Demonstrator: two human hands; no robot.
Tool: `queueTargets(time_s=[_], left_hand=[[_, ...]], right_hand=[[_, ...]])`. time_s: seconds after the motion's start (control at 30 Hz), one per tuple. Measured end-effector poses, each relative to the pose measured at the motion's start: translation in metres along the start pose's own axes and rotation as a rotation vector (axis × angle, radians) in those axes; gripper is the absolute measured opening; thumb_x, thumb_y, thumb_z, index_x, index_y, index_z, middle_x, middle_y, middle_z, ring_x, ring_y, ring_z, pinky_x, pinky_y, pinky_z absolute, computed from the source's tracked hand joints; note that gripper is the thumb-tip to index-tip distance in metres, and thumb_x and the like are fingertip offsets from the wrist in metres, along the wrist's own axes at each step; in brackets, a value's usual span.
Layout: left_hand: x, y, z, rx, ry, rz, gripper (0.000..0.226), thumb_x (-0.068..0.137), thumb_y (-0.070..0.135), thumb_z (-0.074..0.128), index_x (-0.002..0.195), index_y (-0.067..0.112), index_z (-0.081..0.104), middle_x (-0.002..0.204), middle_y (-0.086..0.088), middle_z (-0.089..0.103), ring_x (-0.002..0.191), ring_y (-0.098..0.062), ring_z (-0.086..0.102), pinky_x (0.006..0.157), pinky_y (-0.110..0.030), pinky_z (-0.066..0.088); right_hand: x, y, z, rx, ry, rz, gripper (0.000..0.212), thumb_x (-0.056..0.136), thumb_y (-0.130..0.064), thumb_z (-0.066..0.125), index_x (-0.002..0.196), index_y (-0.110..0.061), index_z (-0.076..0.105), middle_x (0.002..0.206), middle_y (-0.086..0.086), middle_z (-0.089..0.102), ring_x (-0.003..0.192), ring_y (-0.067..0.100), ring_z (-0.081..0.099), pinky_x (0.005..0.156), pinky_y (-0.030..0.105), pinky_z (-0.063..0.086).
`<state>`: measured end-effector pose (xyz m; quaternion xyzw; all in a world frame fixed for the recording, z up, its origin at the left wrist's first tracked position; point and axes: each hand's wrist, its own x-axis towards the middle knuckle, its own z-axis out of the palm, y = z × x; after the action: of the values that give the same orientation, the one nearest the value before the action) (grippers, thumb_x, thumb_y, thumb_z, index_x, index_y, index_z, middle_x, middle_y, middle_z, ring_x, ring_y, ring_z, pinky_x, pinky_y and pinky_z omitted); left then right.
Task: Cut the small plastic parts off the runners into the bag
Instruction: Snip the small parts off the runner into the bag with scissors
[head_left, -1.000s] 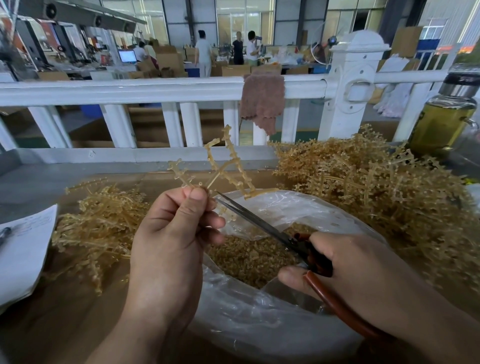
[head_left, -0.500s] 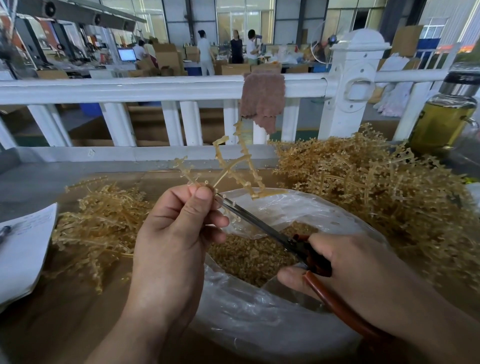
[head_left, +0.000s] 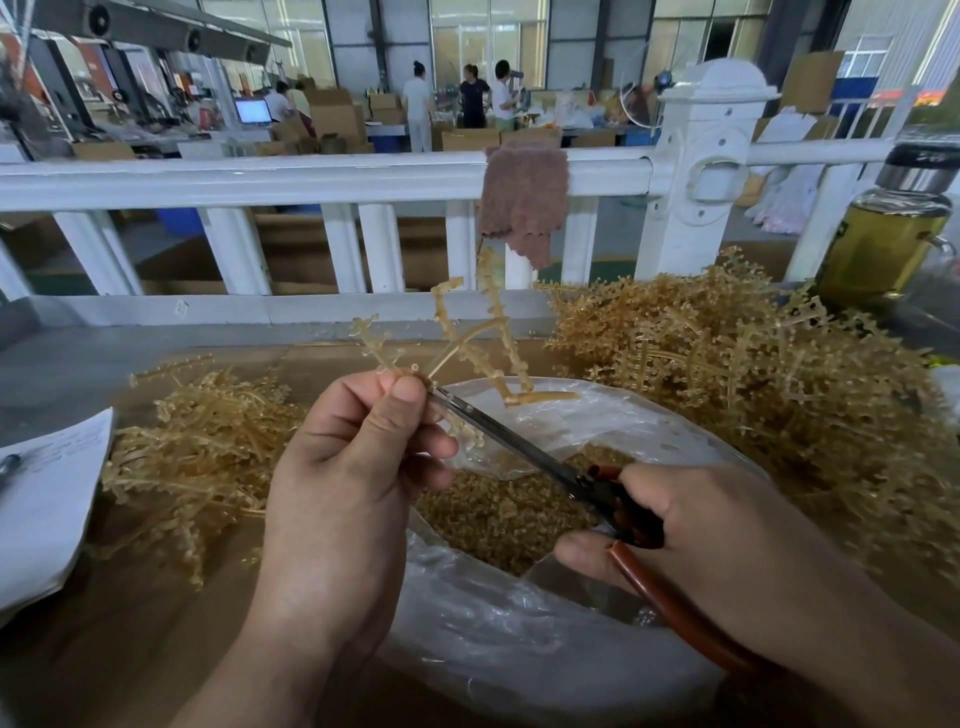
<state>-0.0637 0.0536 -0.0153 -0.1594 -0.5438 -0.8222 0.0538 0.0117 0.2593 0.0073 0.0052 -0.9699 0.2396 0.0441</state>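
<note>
**Snipping a branch over the open bag**

The left hand (head_left: 353, 467) pinches a runner (head_left: 467, 332) between thumb and fingers (head_left: 402, 402), holding it up just above the far rim of the bag (head_left: 519, 649), at about 12 o'clock from the bag's mouth. The right hand (head_left: 727, 545) is wrapped round the red handles of the scissors (head_left: 519, 447), whose blades reach toward 10 o'clock and look nearly closed right beside the left thumb. I'd say a cut is under way on a lower branch. Loose parts (head_left: 498, 514) already lie in the bag. An uncut heap (head_left: 753, 374) sits at 2 o'clock, a thinner heap (head_left: 197, 447) at 9 o'clock on the tabletop (head_left: 130, 649). Next, I'd expect, the runner needs turning to bring a fresh branch to the blades, kept over the bag.
</note>
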Motion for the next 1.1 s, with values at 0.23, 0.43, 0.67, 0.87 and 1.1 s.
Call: queueTargets(time_s=[0.23,0.43,0.67,0.87,1.1], left_hand=[[-0.0003,0.0004,0.0018,-0.007,0.008,0.005,0.015,0.080,0.041,0.071,0.078,0.026,0.071,0.076,-0.002,0.066,0.068,-0.014,0.062,0.058,-0.023,0.053],[-0.0012,0.0019,0.0022,-0.005,0.017,0.007,0.013,0.082,0.039,0.072,0.077,0.027,0.071,0.077,-0.001,0.065,0.068,-0.014,0.062,0.057,-0.023,0.052],[-0.0017,0.0029,0.0036,-0.005,0.024,0.004,0.012,0.084,0.036,0.073,0.076,0.027,0.071,0.076,0.000,0.065,0.067,-0.013,0.061,0.057,-0.023,0.052],[-0.0026,0.0024,0.0029,-0.002,0.024,0.005,0.013,0.088,0.030,0.065,0.076,0.026,0.071,0.077,-0.001,0.065,0.068,-0.013,0.061,0.057,-0.024,0.052],[-0.0015,0.0020,0.0041,-0.041,0.031,-0.017,0.011,0.083,0.031,0.067,0.075,0.025,0.070,0.076,-0.001,0.063,0.066,-0.013,0.060,0.056,-0.023,0.051]], right_hand=[[0.0002,0.0019,0.0001,-0.048,0.010,-0.026,0.077,0.053,-0.099,0.031,0.062,-0.024,0.047,0.067,-0.033,0.056,0.054,-0.005,0.054,0.049,0.017,0.039],[0.0016,0.0050,0.0030,-0.160,0.003,-0.029,0.084,0.048,-0.102,0.018,0.066,-0.025,0.048,0.056,-0.005,0.054,0.050,0.003,0.052,0.045,0.020,0.033],[0.0027,0.0066,0.0049,-0.240,0.005,-0.027,0.084,0.050,-0.101,0.016,0.067,-0.025,0.048,0.057,-0.005,0.055,0.049,0.005,0.052,0.047,0.019,0.032],[0.0018,0.0049,0.0043,-0.258,0.018,-0.037,0.077,0.056,-0.098,0.023,0.065,-0.025,0.047,0.056,-0.004,0.055,0.048,0.005,0.050,0.046,0.020,0.032],[0.0028,0.0061,0.0086,-0.287,0.042,-0.062,0.085,0.054,-0.101,0.011,0.066,-0.025,0.047,0.054,-0.004,0.052,0.046,0.005,0.049,0.046,0.019,0.029]])
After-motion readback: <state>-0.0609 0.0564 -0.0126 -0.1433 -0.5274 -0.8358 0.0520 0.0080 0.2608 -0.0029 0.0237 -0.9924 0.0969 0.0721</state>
